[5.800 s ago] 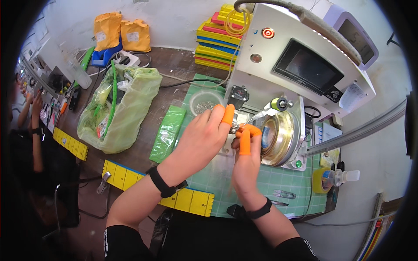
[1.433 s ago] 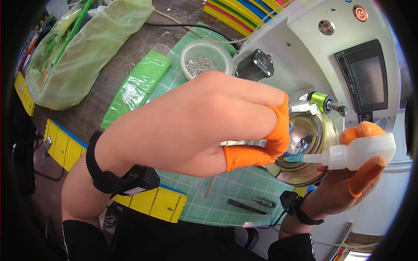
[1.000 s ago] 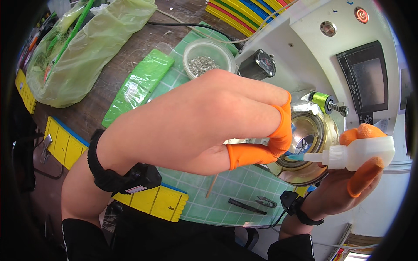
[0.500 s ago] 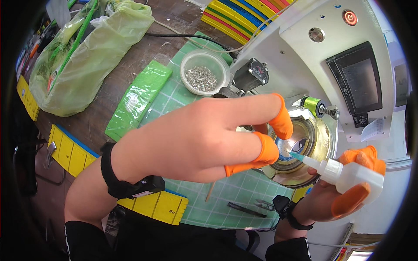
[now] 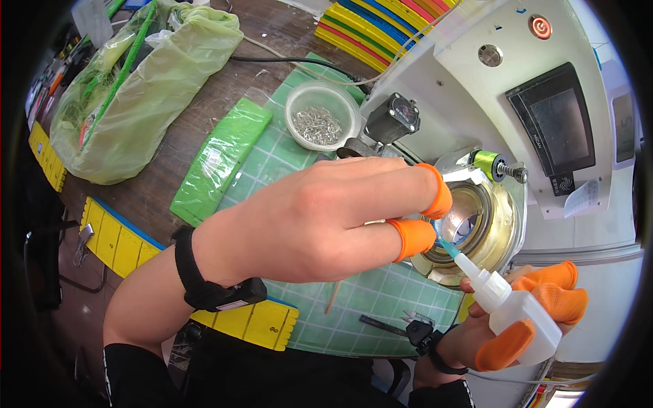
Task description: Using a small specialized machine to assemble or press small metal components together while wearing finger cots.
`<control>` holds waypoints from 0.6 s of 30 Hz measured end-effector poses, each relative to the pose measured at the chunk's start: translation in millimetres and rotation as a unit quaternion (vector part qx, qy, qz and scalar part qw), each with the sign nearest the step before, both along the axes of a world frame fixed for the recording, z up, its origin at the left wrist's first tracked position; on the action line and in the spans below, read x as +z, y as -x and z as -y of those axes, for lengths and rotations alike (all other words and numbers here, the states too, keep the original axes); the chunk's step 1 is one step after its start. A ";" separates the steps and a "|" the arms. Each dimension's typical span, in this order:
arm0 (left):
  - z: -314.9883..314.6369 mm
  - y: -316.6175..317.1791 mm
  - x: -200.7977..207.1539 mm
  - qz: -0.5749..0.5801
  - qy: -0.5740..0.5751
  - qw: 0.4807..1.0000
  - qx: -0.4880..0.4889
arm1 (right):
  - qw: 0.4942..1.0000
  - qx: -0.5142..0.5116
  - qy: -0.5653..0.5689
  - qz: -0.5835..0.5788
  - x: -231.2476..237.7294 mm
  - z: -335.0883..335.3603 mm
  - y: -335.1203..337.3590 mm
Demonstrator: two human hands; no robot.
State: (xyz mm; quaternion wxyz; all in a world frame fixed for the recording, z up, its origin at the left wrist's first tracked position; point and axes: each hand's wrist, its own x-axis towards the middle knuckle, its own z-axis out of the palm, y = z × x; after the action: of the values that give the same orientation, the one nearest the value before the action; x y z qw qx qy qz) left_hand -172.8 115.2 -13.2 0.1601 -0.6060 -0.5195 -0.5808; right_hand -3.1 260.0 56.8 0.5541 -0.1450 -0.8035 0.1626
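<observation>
L hand [image 5: 316, 221] hides its thumb, bottle tip's [image 5: 450, 250] contact pt too small to tell, strip stack [image 5: 377, 28] cut off @ top.

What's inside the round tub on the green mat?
In the tub there's a loose heap of small silvery metal bits. The top ones cover those underneath, so I can't see what's at the bottom.

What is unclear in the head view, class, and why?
Head view:
What the left hand may pinch: hidden by its orange-covered fingers.
The stack of yellow, red and blue strips: cut off by the top edge.
Shapes of the silver metal pieces in the round translucent plastic tub: too small.
</observation>
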 end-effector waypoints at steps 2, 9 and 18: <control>-1.7 -0.6 -2.2 -0.013 -0.021 1.000 -0.003 | 0.998 0.048 0.033 0.025 6.8 4.1 -4.7; 3.0 -1.3 5.3 -0.017 0.024 0.999 -0.016 | 0.998 0.059 -0.016 0.003 -8.9 -2.4 2.8; -1.9 -0.4 -1.8 -0.052 -0.019 0.998 0.011 | 0.955 0.142 0.259 -0.008 -23.6 14.2 -30.3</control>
State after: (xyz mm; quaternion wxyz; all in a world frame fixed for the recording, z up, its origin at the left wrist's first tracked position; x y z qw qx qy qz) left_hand -172.4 117.1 -15.1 0.2050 -0.6267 -0.5056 -0.5565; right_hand 27.2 245.8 33.2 0.4753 -0.1671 -0.7413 0.4434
